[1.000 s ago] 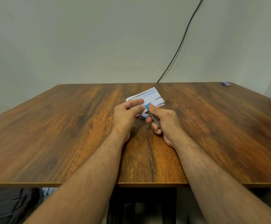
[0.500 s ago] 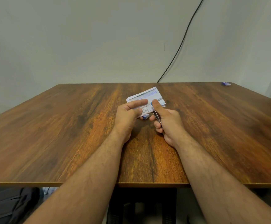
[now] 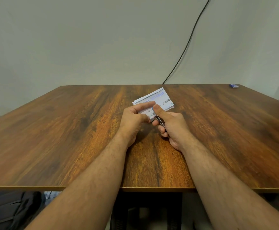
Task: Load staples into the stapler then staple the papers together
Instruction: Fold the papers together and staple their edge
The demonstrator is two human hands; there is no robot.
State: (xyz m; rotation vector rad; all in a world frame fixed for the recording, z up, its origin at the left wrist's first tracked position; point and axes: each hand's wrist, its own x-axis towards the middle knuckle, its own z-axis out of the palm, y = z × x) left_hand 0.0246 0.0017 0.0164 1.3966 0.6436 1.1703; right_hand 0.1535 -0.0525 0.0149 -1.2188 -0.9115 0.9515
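Two bare forearms reach from the near edge across a wooden table and meet at its middle, just above the surface. The right hand is curled around a slim stapler, of which only a short metal strip shows between the fingers and a sliver of blue at the thumb tip; the thumb lies pressed down along its top, and the stapler's front end meets the near edge of the papers. Whether the stapler's mouth is closed on the sheets cannot be told, as the thumb covers it. The left hand pinches the papers at their near left corner, forefinger stretched across the top sheet, thumb hidden beneath. The small stack, marked with blue and black scribbled lines, fans slightly and tilts away from the hands toward the far side. Well beyond, at the table's far right corner, lies a small blue object. A black cable runs down the pale wall behind the table.
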